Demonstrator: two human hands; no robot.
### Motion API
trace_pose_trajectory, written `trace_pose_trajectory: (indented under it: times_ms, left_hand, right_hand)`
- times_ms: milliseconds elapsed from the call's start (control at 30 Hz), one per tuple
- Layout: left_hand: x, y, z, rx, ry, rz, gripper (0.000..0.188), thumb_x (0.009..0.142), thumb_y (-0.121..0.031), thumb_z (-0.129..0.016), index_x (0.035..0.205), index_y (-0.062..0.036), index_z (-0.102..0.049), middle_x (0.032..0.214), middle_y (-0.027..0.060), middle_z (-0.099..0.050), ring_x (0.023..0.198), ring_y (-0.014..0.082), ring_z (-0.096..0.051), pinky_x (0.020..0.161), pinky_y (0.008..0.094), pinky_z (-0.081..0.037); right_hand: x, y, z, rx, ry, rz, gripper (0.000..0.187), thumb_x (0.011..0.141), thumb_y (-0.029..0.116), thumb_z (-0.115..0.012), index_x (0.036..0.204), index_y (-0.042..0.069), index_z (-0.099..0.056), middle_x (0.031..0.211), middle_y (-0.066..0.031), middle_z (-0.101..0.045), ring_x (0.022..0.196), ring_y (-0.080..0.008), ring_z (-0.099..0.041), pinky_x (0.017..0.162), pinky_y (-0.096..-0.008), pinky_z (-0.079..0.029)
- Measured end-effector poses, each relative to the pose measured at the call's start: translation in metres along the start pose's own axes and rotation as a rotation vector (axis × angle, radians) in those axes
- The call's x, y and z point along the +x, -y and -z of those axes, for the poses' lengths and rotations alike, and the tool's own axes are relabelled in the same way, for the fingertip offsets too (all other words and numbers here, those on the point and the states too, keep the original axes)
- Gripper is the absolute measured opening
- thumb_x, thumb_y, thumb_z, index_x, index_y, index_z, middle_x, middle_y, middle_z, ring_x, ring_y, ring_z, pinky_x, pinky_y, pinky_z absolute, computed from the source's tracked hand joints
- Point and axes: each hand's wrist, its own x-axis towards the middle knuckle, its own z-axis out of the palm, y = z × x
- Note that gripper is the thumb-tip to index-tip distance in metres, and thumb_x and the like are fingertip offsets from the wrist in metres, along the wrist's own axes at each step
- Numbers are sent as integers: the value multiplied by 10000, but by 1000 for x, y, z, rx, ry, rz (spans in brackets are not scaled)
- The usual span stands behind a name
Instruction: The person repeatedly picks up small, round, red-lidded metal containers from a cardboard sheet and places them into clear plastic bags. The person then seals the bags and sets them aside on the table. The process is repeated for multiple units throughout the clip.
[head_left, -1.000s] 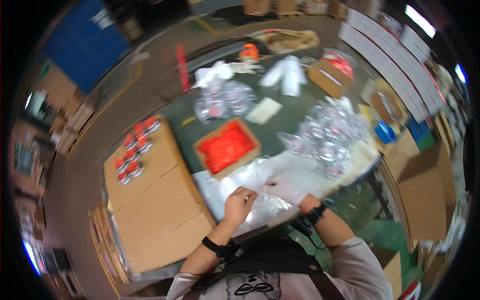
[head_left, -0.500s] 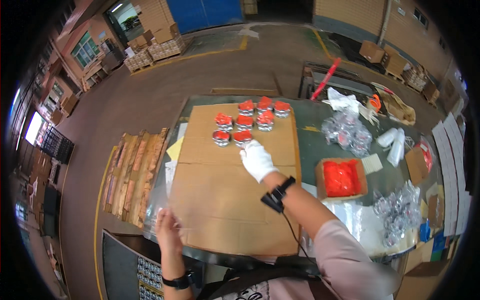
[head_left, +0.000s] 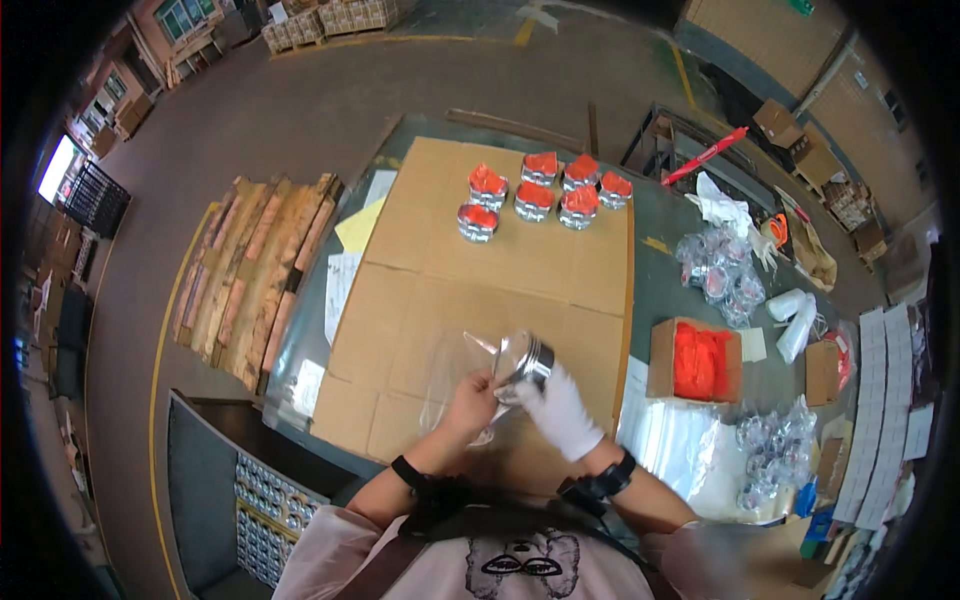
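My gloved right hand [head_left: 562, 412] is closed around a silver metal piston [head_left: 524, 358], tilted, with ring grooves on its side. The fingers of my bare left hand [head_left: 470, 400] pinch a clear plastic bag [head_left: 445, 375] against the piston's left side. How far the bag's film reaches over the piston is hard to make out. Both hands are above the near part of a flat cardboard sheet [head_left: 480, 275]. Several pistons topped with red plastic [head_left: 535, 203] stand in rows on the far part of that sheet.
A small carton of red plastic [head_left: 698, 365] is right of the sheet. Bagged metal parts [head_left: 722, 275] lie behind it and more bagged parts [head_left: 775, 450] nearer me. Wooden pallets [head_left: 255, 275] lie left of the table; a bin of metal parts [head_left: 270, 510] stands at lower left.
My right hand has taken a piston from the near row and brought it back toward me. My left hand has moved right to meet it. The view has tilted down.
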Motion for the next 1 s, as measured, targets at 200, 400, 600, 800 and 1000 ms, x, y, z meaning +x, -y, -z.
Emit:
trace_pose_trajectory:
  times_ms: [200, 400, 600, 800, 1000]
  left_hand:
    - [-35, -61, 9, 501, -220, -368, 273, 991, -222, -539, 1042, 1, -686, 634, 23, -585, 581, 84, -528, 531, 291, -447]
    - [-91, -104, -14, 698, 6, -545, 302, 992, -231, -538, 1137, 9, -653, 830, 98, -698, 727, 144, -643, 664, 295, -518]
    - [-68, -107, 34, -324, -117, -57, 337, 1001, -260, -519, 1198, 1, -601, 795, 48, -623, 715, 177, -611, 687, 301, -500]
    - [-82, -100, 14, 822, 4, -557, 222, 928, -220, -583, 1027, -33, -648, 924, 135, -566, 837, 241, -577, 699, 384, -483]
    - [-71, -59, 26, 1257, -70, -487, 224, 809, -196, -673, 991, -64, -679, 925, 156, -526, 865, 342, -555, 721, 448, -469]
  right_hand:
    - [-25, 5, -26, -700, 221, 37, 302, 855, 246, -606, 972, -29, -566, 718, -169, -633, 752, -398, -656, 652, -455, -543]
    - [26, -8, -57, -68, 254, -248, 164, 886, 158, -556, 931, 11, -610, 730, -154, -639, 671, -341, -625, 600, -400, -510]
    - [-16, 86, 1, -127, 344, 248, 425, 847, 214, -654, 1200, -9, -575, 1028, -188, -623, 961, -341, -591, 902, -386, -473]
    - [-23, 21, -8, 182, 3, -354, 366, 845, 122, -683, 1178, 12, -579, 955, -119, -638, 845, -239, -626, 767, -333, -508]
    - [-27, 35, -19, -20, 193, 69, 123, 860, 66, -615, 982, 61, -634, 961, -64, -655, 847, -205, -631, 713, -319, -511]
